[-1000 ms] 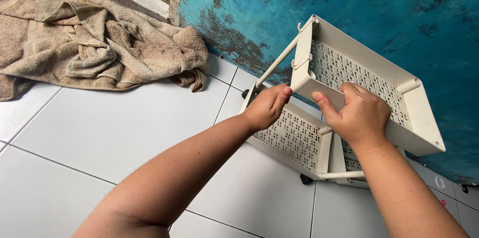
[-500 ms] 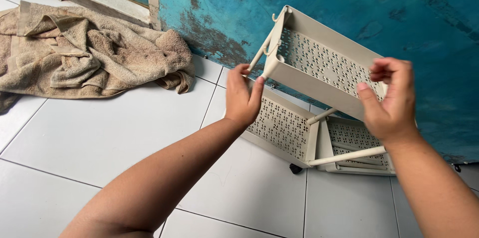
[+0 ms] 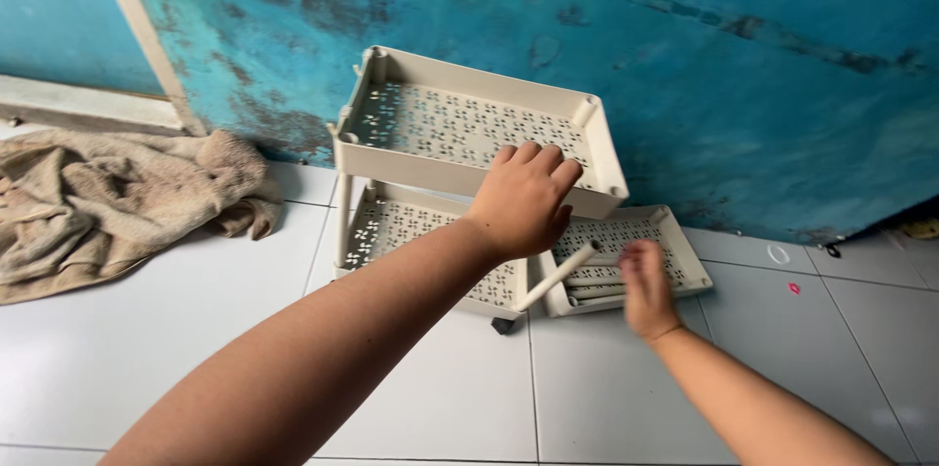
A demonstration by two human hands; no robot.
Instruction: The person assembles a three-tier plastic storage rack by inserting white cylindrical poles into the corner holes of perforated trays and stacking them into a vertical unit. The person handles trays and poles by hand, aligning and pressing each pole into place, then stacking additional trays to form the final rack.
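A cream plastic rack with perforated trays stands on the white tiled floor against the blue wall. My left hand (image 3: 523, 197) grips the front rim of its upper tray (image 3: 440, 124), fingers draped over the edge. The lower tray (image 3: 386, 226) sits beneath on corner posts, with a black wheel (image 3: 502, 325) under its front corner. A loose cream pole (image 3: 562, 272) leans out between the trays. My right hand (image 3: 646, 285), blurred and holding nothing, hovers over the near edge of a third tray (image 3: 690, 256) that lies on the floor and contains more poles.
A crumpled beige towel (image 3: 108, 202) lies on the tiles at the left, below a pale door frame (image 3: 137, 26). A small white ring (image 3: 778, 254) and a red scrap (image 3: 793, 287) lie on the floor at the right.
The rack has gone from tilted in both hands to standing upright on the floor. My right hand has let go and dropped toward the loose tray. My left hand moved onto the upper tray's front rim.
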